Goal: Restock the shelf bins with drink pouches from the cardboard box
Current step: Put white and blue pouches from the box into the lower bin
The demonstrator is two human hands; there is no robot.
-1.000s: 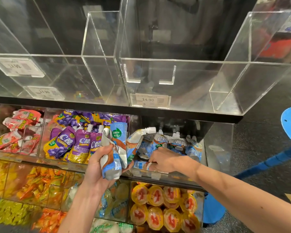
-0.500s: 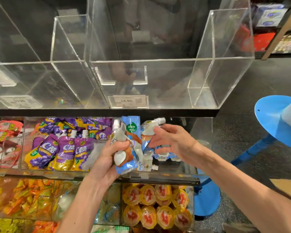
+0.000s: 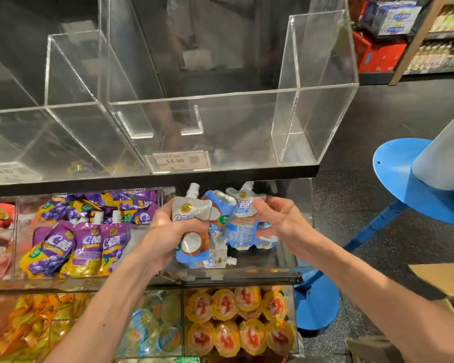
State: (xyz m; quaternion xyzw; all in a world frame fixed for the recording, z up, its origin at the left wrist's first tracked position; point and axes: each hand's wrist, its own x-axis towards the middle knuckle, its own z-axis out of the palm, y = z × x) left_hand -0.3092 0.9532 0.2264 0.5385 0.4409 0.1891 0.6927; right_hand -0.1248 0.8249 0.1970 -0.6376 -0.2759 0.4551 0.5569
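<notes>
In the head view, your left hand [image 3: 168, 231] is curling its fingers round a bunch of coconut pouches [image 3: 192, 210], spouts up, long axes roughly upright; your right hand [image 3: 281, 221] is pinching a second cluster of blue pouches [image 3: 243, 221] between thumb and bent fingers, just beside the first; both bunches are hanging over the clear bin [image 3: 299, 200], right of the purple grape pouches [image 3: 87, 244]; the drop, I judge, is lying down and away from your fingers, with the right hand nearer the open space; one loose pouch [image 3: 218, 259] is lying sideways below; your hands are hiding the bin floor; the count per hand is hard to make out; the cardboard box [image 3: 440, 281] is running off the right edge.
</notes>
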